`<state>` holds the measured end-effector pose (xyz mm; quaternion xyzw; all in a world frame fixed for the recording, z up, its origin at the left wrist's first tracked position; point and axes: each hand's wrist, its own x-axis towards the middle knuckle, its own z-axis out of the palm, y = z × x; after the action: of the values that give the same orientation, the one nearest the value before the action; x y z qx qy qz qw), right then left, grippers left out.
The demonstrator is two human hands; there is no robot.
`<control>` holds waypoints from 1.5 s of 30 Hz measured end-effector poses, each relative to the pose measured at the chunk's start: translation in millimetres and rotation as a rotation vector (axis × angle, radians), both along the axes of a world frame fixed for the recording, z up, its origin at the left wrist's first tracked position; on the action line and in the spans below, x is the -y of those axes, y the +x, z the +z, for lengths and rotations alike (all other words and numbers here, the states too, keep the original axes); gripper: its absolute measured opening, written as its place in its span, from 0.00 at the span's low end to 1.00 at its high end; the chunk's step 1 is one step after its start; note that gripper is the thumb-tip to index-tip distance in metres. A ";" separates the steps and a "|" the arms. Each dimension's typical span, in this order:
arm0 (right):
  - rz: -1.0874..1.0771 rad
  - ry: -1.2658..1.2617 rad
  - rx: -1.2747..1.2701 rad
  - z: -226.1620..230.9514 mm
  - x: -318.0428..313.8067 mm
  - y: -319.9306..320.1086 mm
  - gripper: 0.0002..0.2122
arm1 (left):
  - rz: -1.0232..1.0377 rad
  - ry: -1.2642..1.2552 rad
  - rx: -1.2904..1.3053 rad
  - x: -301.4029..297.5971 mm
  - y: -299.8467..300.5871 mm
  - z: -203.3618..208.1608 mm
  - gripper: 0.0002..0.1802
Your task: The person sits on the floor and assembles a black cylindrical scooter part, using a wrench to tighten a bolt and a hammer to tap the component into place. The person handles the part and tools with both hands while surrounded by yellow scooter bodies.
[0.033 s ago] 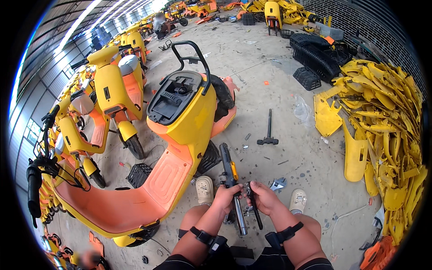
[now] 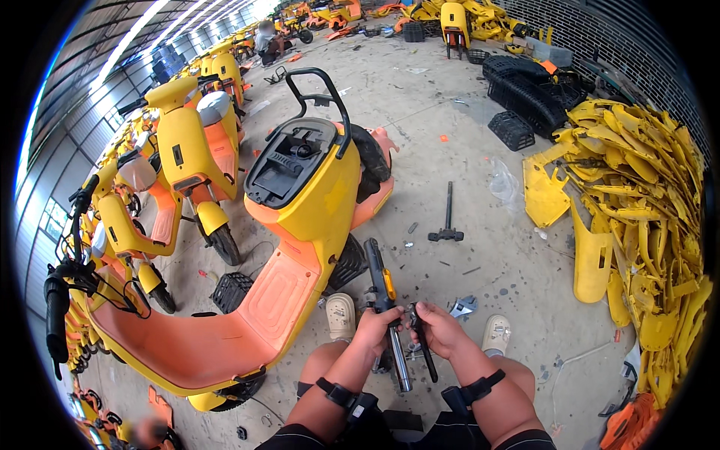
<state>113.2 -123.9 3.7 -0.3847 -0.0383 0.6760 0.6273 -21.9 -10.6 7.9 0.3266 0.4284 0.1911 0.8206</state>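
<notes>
My left hand (image 2: 376, 328) is closed round a scooter fork leg (image 2: 400, 364), which has a dark upper tube, a chrome lower tube and an amber reflector (image 2: 389, 283). It lies slanting between my knees. Close beside it, my right hand (image 2: 441, 330) grips a black-handled wrench (image 2: 426, 352), its handle pointing down toward me. The wrench's head is partly covered by my fingers, near my left fingertips; whether it touches the fork leg I cannot tell. An adjustable wrench (image 2: 464, 306) lies on the floor just past my right hand. Farther off rests a dark T-shaped steering stem (image 2: 448, 225).
To my left stands a yellow and orange scooter (image 2: 322, 202) without its seat; more scooters (image 2: 180, 146) line up behind. Yellow body panels (image 2: 637, 195) are heaped at right, near black baskets (image 2: 512, 131). My beige clogs (image 2: 341, 315) flank the work. Another person (image 2: 268, 43) crouches far back.
</notes>
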 end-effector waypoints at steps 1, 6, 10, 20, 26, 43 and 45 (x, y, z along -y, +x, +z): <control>0.003 0.011 -0.006 -0.2 0.7 0.5 0.10 | 0.000 -0.019 0.003 -0.1 -0.4 1.3 0.07; 0.000 0.018 0.028 -1.8 -0.8 -0.5 0.10 | 0.020 -0.058 -0.006 -4.5 -2.6 -0.1 0.08; 0.009 0.021 0.029 -3.2 -0.3 0.2 0.10 | 0.012 -0.047 -0.007 -4.4 -2.6 -6.9 0.07; 0.000 0.014 0.045 -3.3 -3.7 -0.2 0.16 | 0.036 -0.052 0.017 -6.5 0.1 -3.4 0.06; 0.006 0.085 0.006 -13.2 -4.9 3.4 0.15 | -0.014 -0.151 0.081 -7.3 2.5 3.0 0.08; 0.020 0.110 0.122 -8.3 -1.4 3.3 0.21 | 0.050 -0.168 0.081 -2.9 9.0 2.5 0.09; 0.014 0.090 0.121 -6.1 -1.7 2.7 0.23 | 0.046 -0.189 0.084 -2.5 8.6 2.8 0.09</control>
<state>116.0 -122.2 -2.4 -0.3961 -0.1090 0.6537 0.6355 -13.3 -8.1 10.8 0.2295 0.4172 0.1822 0.8603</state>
